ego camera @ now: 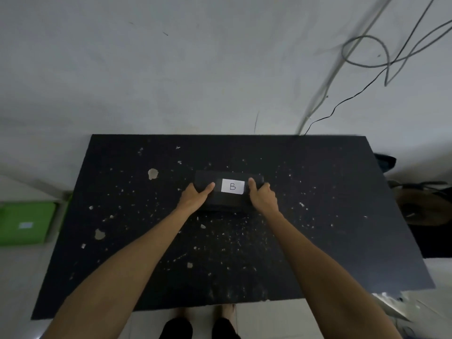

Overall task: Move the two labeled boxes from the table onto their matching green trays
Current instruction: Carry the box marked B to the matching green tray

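One text can be read: a handwritten capital "B" in dark ink on a white paper label (232, 186). The label sits on the top face of a black box (228, 192), between the thumb of the left hand (195, 195) and that of the right hand (261, 198). On the green tray (27, 223) to the left lies a small pale patch (25, 225), possibly a label too, but it is too blurred to read.

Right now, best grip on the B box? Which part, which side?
Take the black box by its two short ends, left hand and right hand coming in from opposite sides. It lies flat and long crosswise on the table, so this keeps the B label uncovered.
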